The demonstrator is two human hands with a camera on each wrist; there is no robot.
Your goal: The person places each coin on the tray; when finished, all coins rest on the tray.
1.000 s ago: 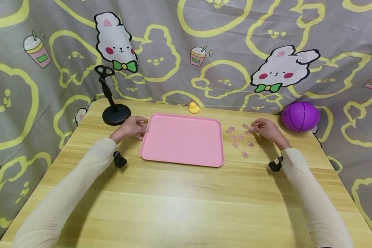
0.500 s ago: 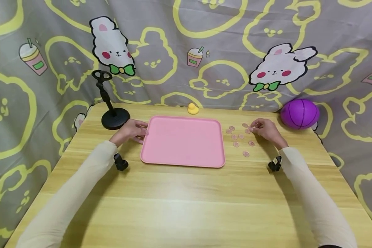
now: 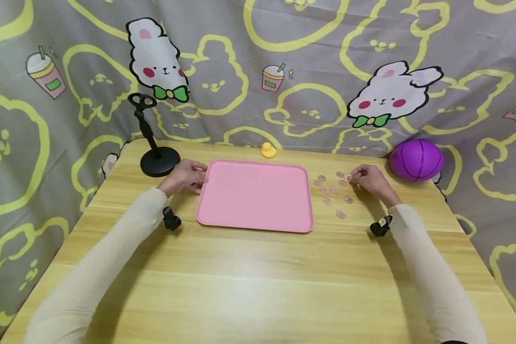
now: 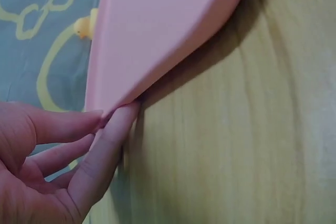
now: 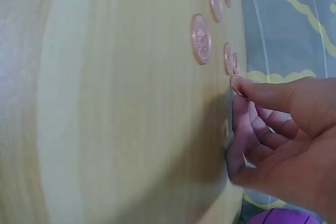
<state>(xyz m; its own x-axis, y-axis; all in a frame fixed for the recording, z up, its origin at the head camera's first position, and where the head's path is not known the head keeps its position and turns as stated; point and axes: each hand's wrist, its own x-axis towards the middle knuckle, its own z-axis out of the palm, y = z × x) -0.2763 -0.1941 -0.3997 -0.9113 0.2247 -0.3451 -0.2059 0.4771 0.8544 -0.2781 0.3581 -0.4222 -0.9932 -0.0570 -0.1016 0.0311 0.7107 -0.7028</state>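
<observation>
Between thumb and finger, the right hand (image 3: 371, 181) is pinching a copper-coloured coin (image 3: 349, 178), likely light, stiff, slippery and best held by its rim, the left hand (image 3: 183, 177) gripping the pink tray (image 3: 255, 196).

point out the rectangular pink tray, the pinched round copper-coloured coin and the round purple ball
Pink tray (image 3: 255, 196): head view, flat middle
Pinched coin (image 3: 349, 178): head view, exposed part
Purple ball (image 3: 417, 160): head view, visible middle
</observation>
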